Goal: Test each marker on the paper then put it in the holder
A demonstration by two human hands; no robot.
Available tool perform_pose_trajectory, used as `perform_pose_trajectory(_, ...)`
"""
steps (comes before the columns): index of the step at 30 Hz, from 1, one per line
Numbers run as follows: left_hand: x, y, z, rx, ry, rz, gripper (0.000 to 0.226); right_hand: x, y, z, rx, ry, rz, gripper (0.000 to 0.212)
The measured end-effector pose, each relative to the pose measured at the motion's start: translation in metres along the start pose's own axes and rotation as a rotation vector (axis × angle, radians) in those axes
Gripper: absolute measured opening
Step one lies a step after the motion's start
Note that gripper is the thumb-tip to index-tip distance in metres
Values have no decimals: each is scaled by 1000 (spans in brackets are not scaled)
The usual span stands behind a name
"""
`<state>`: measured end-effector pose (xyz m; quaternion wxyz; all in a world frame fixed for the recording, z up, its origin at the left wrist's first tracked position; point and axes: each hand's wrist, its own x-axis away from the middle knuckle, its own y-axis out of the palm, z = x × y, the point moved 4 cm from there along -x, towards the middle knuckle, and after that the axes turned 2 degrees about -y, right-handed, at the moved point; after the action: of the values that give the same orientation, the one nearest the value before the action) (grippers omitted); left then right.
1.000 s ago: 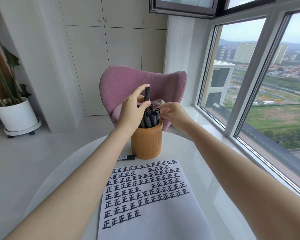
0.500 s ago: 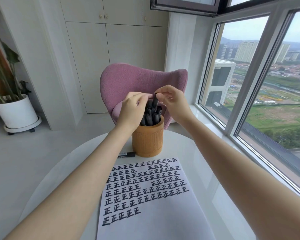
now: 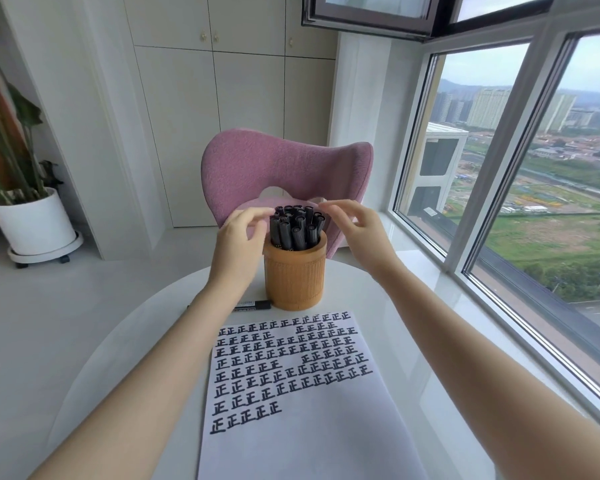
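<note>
A round wooden holder (image 3: 294, 278) stands on the white table, packed with several black markers (image 3: 296, 227) standing upright. My left hand (image 3: 240, 243) hovers at the holder's left side, fingers loosely curved and holding nothing, fingertips close to the marker caps. My right hand (image 3: 355, 227) hovers at the right side, fingers relaxed and empty. One more black marker (image 3: 252, 304) lies flat on the table left of the holder, partly hidden by my left forearm. The paper (image 3: 291, 393) lies in front, its upper half filled with rows of black characters.
A pink chair (image 3: 284, 168) stands behind the round white table (image 3: 413, 358). A large window (image 3: 534, 185) runs along the right. A potted plant in a white pot (image 3: 32, 223) stands on the floor at far left.
The marker my left hand held above the holder now stands in it with the others. Both hands have let go and moved slightly apart to the holder's sides.
</note>
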<state>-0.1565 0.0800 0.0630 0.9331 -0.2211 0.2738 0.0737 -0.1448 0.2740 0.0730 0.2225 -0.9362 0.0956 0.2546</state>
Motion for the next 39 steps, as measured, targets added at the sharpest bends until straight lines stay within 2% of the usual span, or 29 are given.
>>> perform_pose_trajectory(4, 26, -22, -15, 44, -23, 66, 34, 28, -5, -1, -53, 20, 132, 21)
perform_pose_trajectory(8, 50, -35, -47, -162, -43, -19, 29, 64, 0, -1, -52, 68, 218, 27)
perform_pose_trajectory(12, 63, -37, -78, -362, -112, -167, 34, 99, 22, -3, -76, 109, 134, 27)
perform_pose_trajectory(17, 64, -29, -96, -478, -172, -301, 43, 121, 51, 3, -48, 192, -1, 27)
perform_pose_trajectory(21, 65, -28, -98, -557, -138, -266, 27, 127, 57, -3, -45, 219, -50, 31)
perform_pose_trajectory(26, 71, -45, -87, -456, -98, -90, 16, 131, 59, -9, -92, 287, -62, 31)
perform_pose_trajectory(29, 76, -52, -62, -286, -46, -15, 16, 131, 61, -15, -152, 325, -84, 13)
perform_pose_trajectory(30, 79, -52, -52, -219, -30, -33, 16, 132, 63, -18, -207, 343, -95, 8)
perform_pose_trajectory(33, 94, -48, -29, -65, -8, -147, 15, 132, 67, -29, -364, 369, -110, 30)
perform_pose_trajectory(36, 116, -42, -13, -5, 10, -283, 15, 134, 66, -40, -423, 331, -76, 17)
perform_pose_trajectory(39, 134, -37, -6, 2, -11, -381, 17, 138, 63, -45, -437, 330, -29, 26)
